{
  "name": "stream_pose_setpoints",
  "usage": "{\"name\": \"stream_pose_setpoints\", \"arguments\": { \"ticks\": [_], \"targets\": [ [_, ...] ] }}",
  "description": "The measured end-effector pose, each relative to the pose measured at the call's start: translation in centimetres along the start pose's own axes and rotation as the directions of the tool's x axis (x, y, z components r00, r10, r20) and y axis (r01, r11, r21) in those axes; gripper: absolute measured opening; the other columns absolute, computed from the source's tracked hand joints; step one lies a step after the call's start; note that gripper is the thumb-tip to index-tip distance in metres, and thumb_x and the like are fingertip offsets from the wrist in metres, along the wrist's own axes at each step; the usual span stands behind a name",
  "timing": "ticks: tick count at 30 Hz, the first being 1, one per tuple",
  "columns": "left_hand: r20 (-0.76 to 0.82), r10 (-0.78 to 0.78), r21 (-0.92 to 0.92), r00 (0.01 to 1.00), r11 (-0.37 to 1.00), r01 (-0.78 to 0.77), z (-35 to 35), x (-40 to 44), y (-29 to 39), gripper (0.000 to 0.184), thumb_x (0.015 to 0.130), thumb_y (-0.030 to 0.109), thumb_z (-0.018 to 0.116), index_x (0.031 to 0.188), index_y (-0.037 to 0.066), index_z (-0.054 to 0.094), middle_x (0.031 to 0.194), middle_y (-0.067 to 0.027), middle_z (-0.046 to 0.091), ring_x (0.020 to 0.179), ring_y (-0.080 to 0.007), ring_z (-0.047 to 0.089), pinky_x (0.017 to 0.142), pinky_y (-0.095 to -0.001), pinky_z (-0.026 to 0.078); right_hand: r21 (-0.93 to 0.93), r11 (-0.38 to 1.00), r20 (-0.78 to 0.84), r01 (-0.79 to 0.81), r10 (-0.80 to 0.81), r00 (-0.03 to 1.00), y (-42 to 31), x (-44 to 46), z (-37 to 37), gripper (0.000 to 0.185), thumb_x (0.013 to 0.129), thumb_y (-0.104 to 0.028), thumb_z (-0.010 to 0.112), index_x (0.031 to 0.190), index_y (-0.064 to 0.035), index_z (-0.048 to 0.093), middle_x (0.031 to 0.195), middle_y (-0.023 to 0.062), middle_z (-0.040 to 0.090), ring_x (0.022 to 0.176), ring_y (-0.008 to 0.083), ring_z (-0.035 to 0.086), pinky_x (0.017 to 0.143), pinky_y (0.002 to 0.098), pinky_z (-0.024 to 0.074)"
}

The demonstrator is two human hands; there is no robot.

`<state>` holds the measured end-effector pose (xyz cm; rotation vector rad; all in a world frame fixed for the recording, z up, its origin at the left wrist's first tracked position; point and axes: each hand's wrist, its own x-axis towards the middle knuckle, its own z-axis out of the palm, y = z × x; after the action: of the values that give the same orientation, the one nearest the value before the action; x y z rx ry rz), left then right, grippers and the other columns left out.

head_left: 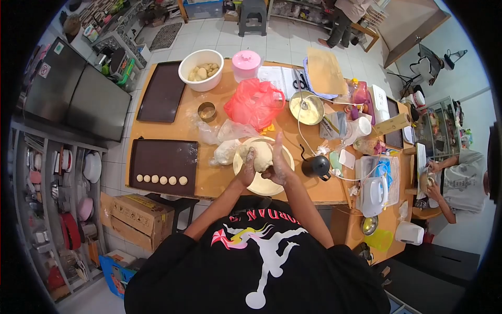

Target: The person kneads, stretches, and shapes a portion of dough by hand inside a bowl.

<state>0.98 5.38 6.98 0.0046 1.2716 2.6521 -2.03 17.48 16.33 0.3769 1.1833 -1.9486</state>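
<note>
You're holding the dough lump (pixel 263 156) btwn both hands, above the cream bowl (pixel 261 187). L hand (pixel 249 166) is cupping its L side, fingers partly curled, not fully closed. R hand (pixel 281 166) is gripping the R side, thumb sticking up, fingers curling in at the lower edge; exact finger contact is hiding behind the hand, can't tell.

Everything rel. to cream bowl: bagged dough (pixel 226 152) is sitting just L of it, in clear plastic. Red plastic bag (pixel 253 104) is lying beyond it. Metal ring (pixel 207 111) is standing far-L, past the bagged dough. Near tray (pixel 164 157) is lying well L, w/ 6 dough balls (pixel 163 180) sitting in 1 row along its near edge. Far tray (pixel 162 91) is lying far-L, beyond near tray. White tub (pixel 201 83) is holding pale round pcs, far-L; pink canister (pixel 246 65) is standing R of tub. Metal bowl (pixel 307 108) is sitting far-R, holding pale yellow mix + a utensil. Dark kettle (pixel 316 167) is standing nr, on the R. All are resting on the wooden table (pixel 209 178).

Also, 1 co-worker (pixel 463 180) is working well R, both hands apart from yours; 1 other person (pixel 348 21) is standing far beyond, upper R.
</note>
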Motion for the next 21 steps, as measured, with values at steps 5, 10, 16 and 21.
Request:
{"name": "stream_pose_setpoints", "arguments": {
  "ticks": [5, 10, 16, 21],
  "targets": [
    [-0.271, 0.169, 0.3, 0.947, 0.95, -0.084, 2.0, -0.5, 1.5, 0.05, 0.101, 0.042, 0.04, 0.128, 0.0, 0.046, 0.117, -0.0102, 0.057, 0.106, -0.0174, 0.056, 0.094, -0.0342, 0.045, -0.284, 0.952, -0.166, 0.11, -0.162, 0.973, 1.0, 1.9, -1.4, 0.08, 0.088, -0.077, 0.017, 0.124, -0.0114, 0.045, 0.109, 0.0091, 0.059, 0.095, 0.021, 0.059, 0.063, 0.0369, 0.0494],
    [-0.284, 0.357, 0.545, 0.89, 0.824, -0.157, 2.4, 0.3, 2.7, 0.046, 0.097, 0.039, 0.052, 0.116, -0.002, 0.05, 0.101, -0.0123, 0.061, 0.093, -0.0198, 0.059, 0.08, -0.0345, 0.049, -0.337, 0.898, -0.192, 0.281, -0.358, 0.914, 3.4, 0.5, 1.2, 0.059, 0.099, -0.053, 0.029, 0.133, -0.0053, 0.039, 0.102, 0.0126, 0.061, 0.087, 0.0195, 0.06, 0.059, 0.0322, 0.0496],
    [-0.008, 0.376, 0.714, 0.927, 0.651, -0.258, 0.6, 1.2, 4.3, 0.049, 0.093, 0.042, 0.057, 0.115, -0.002, 0.054, 0.096, -0.0135, 0.063, 0.087, -0.0226, 0.062, 0.077, -0.0352, 0.049, -0.609, 0.699, -0.175, 0.375, -0.579, 0.796, 3.6, 0.7, 0.5, 0.048, 0.099, -0.047, 0.044, 0.115, -0.0038, 0.055, 0.073, 0.0013, 0.054, 0.057, 0.0088, 0.05, 0.048, 0.0231, 0.0414],
    [-0.085, 0.17, 0.499, 0.982, 0.86, -0.105, 1.0, 0.9, 4.5, 0.05, 0.09, 0.039, 0.063, 0.119, 0.0, 0.054, 0.104, -0.0103, 0.064, 0.093, -0.022, 0.062, 0.081, -0.0338, 0.049, -0.537, 0.787, -0.213, 0.304, -0.475, 0.854, 3.2, 1.0, -0.8, 0.045, 0.098, -0.046, 0.046, 0.112, -0.0043, 0.055, 0.081, 0.003, 0.056, 0.066, 0.0093, 0.053, 0.05, 0.0229, 0.0439]
  ]
}}
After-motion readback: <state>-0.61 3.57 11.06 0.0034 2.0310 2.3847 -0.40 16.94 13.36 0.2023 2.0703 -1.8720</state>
